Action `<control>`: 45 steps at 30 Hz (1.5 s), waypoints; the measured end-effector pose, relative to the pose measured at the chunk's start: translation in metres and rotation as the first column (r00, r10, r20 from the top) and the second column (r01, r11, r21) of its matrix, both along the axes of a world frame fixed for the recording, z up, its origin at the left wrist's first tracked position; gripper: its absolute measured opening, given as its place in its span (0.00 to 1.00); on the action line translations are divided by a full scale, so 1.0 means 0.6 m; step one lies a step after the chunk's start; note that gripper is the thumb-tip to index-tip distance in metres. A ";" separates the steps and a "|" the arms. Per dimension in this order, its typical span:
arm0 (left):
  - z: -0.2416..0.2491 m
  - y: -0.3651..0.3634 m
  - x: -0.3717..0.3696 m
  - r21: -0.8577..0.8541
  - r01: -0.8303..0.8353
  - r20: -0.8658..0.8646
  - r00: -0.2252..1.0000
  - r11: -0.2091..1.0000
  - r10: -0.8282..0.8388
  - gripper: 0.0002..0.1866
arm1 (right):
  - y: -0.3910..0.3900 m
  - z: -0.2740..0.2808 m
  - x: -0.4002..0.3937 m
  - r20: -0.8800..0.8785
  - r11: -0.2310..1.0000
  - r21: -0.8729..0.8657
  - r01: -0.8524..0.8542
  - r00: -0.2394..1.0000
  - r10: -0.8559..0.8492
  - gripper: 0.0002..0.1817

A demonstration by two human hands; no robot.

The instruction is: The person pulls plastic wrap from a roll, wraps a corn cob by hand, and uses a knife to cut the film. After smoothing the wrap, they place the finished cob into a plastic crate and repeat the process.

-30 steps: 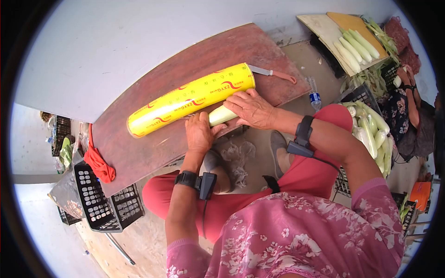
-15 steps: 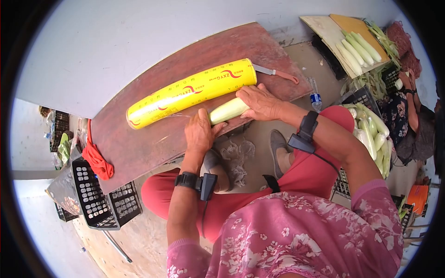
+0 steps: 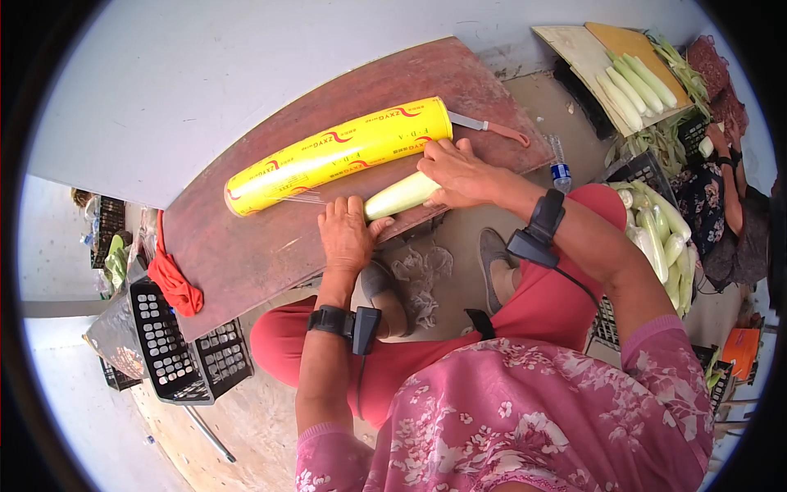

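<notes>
One pale green vegetable (image 3: 402,195) lies along the near edge of the reddish table (image 3: 238,262), between the worker's hands. From where I stand, the right hand (image 3: 461,174) has its fingers curled over one end, gripping it. The left hand (image 3: 346,236) is at the other end, thumb against the near side; whether those fingers grip, I can't tell. Just beyond lies a fat yellow roll (image 3: 336,156), a knife (image 3: 507,134) by its right end. Red cloth (image 3: 174,283) hangs over the table's left edge, above a black crate (image 3: 168,340).
</notes>
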State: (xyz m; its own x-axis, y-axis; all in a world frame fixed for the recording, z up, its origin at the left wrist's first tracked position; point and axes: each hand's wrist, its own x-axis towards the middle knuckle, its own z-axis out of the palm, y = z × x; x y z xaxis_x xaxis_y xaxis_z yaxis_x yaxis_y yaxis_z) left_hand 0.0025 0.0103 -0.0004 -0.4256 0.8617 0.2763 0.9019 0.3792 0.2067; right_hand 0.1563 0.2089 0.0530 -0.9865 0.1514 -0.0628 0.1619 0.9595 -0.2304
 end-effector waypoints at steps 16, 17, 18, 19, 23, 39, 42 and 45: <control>0.020 0.002 -0.024 -0.254 -0.077 0.015 0.996 0.964 0.084 0.34 | 0.005 -0.009 0.004 -0.022 0.996 0.070 -0.050 0.998 0.052 0.25; 0.023 0.003 -0.023 -0.299 -0.097 0.012 0.994 0.949 0.105 0.35 | 0.004 -0.010 0.004 -0.035 0.996 0.075 -0.046 0.998 0.049 0.24; 0.029 0.004 -0.022 -0.337 -0.109 0.026 0.992 0.935 0.125 0.35 | 0.005 -0.013 0.004 -0.044 0.995 0.092 -0.045 0.998 0.049 0.24; 0.035 0.004 -0.021 -0.375 -0.122 0.037 0.989 0.919 0.146 0.36 | 0.005 -0.017 0.004 -0.053 0.993 0.107 -0.044 0.997 0.050 0.24; 0.061 -0.007 -0.027 -0.543 -0.214 0.108 0.941 0.812 0.321 0.33 | 0.008 -0.021 0.001 -0.049 0.994 0.098 -0.045 0.998 0.050 0.25; 0.055 -0.014 0.011 0.056 -0.028 0.165 0.986 0.998 0.019 0.19 | 0.003 -0.007 -0.005 0.027 0.997 0.077 -0.027 0.999 0.025 0.24; 0.025 -0.009 0.004 0.085 0.019 0.197 0.980 0.996 -0.036 0.22 | 0.003 -0.004 -0.006 0.028 0.996 0.083 -0.036 0.999 0.034 0.25; 0.008 -0.008 -0.002 0.052 0.004 0.148 0.989 0.999 -0.012 0.23 | 0.006 0.000 -0.007 0.073 0.997 0.073 -0.034 0.997 0.029 0.25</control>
State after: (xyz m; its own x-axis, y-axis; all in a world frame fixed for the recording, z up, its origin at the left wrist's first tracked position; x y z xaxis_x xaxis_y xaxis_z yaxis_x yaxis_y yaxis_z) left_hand 0.0015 0.0055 0.0043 -0.4586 0.8514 0.2545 0.8626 0.3577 0.3577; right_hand 0.1522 0.2123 0.0528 -0.9841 0.1273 -0.1236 0.1450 0.9784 -0.1474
